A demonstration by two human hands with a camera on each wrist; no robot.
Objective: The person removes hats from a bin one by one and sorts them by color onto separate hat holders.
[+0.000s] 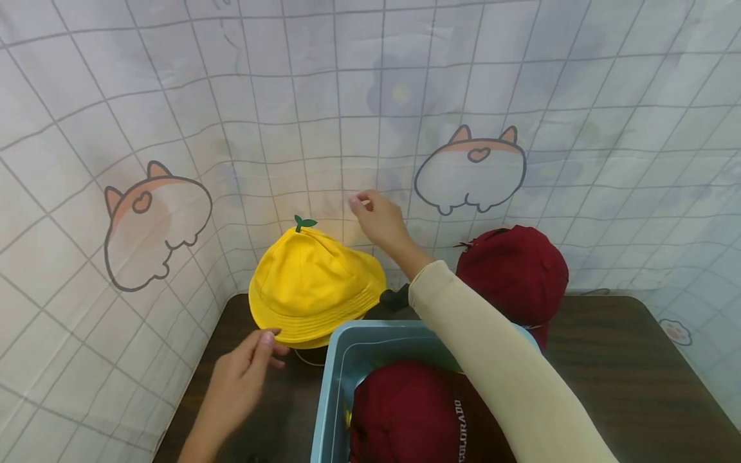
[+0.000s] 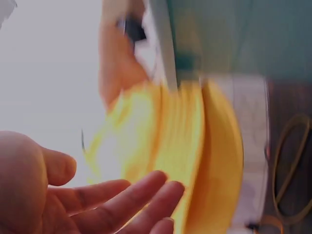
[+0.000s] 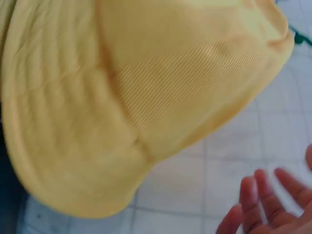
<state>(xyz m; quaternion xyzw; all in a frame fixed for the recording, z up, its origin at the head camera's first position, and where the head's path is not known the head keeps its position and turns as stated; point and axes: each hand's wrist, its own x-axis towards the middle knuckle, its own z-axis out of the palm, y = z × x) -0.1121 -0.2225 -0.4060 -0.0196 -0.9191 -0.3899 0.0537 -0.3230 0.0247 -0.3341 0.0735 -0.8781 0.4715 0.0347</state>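
A yellow bucket hat (image 1: pixel 315 276) with a green sprout (image 1: pixel 302 223) on its crown stands at the back left of the table. My left hand (image 1: pixel 240 376) is at the hat's front-left brim; in the left wrist view its fingers (image 2: pixel 146 200) spread loosely before the yellow cloth, with thumb and fingertips apart. Behind the hat's right side, my right hand (image 1: pixel 379 218) is raised in front of the wall covering. In the right wrist view its fingers (image 3: pixel 249 195) are loosely bent, apart from the hat, with nothing between them.
A light blue bin (image 1: pixel 332 379) stands at the front middle, holding a dark red cap (image 1: pixel 399 411) lettered COLORADO. Another dark red cap (image 1: pixel 515 273) is at the back right. A thin loop (image 2: pixel 292 165) lies on the dark wooden table (image 1: pixel 625 366). Grid-patterned cloth (image 1: pixel 324 96) covers the walls.
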